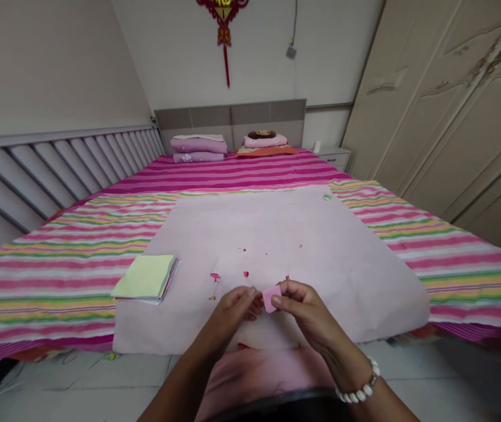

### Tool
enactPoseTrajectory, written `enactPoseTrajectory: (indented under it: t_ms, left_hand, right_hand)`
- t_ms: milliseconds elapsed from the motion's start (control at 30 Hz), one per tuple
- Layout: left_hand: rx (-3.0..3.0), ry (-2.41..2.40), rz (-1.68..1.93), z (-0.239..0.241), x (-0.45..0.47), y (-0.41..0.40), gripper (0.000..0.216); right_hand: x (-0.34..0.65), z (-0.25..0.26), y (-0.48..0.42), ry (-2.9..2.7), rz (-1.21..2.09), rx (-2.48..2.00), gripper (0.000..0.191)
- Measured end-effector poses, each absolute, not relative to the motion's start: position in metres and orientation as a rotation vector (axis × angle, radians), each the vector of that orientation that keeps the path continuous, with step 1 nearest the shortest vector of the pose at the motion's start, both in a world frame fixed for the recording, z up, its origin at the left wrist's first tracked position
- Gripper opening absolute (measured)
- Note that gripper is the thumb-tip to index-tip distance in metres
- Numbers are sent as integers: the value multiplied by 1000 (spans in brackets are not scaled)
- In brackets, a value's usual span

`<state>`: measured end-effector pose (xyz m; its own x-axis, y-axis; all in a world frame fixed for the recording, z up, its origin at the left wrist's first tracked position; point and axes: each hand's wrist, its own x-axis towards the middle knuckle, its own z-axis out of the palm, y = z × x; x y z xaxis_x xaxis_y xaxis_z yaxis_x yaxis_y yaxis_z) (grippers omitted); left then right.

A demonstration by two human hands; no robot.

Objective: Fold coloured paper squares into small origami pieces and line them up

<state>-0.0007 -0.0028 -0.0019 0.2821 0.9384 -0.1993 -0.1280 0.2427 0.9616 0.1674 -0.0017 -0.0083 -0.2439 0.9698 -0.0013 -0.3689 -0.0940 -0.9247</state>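
A small square of pink paper [271, 298] is pinched between the thumb and fingers of my right hand [300, 300], above the near part of the large pale sheet [250, 223]. My left hand [238, 303] is right beside the paper's left edge, thumb and fingers drawn together. Whatever is between those fingertips, if anything, is hidden. Beyond my hands lie small red scraps: one [215, 276] to the left, another [245, 274] in the middle, and a third [288, 278] just behind my right fingers.
A stack of coloured paper [147, 277], pale yellow on top, lies on the sheet's left edge. A small green piece [327, 197] is at the far right corner. Striped bedding [70, 246] surrounds the sheet. Folded quilts [200, 146] are by the headboard; a wardrobe [443, 88] stands on the right.
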Motion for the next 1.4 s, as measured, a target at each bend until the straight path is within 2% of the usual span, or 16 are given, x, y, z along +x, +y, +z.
enactPoseTrajectory:
  t_ms: [167, 433, 667, 867, 1033, 1133, 1267, 1400]
  left_hand:
    - [1284, 984, 956, 13, -7, -2, 24]
    - [1203, 1068, 1087, 12, 4, -7, 19]
    - [1165, 1018, 1062, 13, 6, -7, 19]
    - [1227, 1027, 1135, 14, 3, -6, 11]
    - [1196, 969, 1158, 11, 4, -6, 8]
    - [1193, 934, 1152, 11, 3, -6, 7]
    - [1215, 930, 1166, 11, 1, -6, 11]
    - [1219, 955, 1150, 14, 2, -8, 5]
  right_hand:
    - [166, -5, -3, -1113, 1596, -902, 21]
    - [160, -11, -4, -1044, 1622, -817, 23]
    - [159, -12, -6, -954, 1558, -838, 17]
    - [157, -9, -6, -922, 1548, -822, 16]
    - [155, -9, -7, -881, 1541, -794, 6]
    - [156, -10, -7, -907, 1527, -750, 6]
    - [157, -11, -8, -1015, 1440, -722, 8]
    - [157, -9, -10, -1157, 1302, -738, 5]
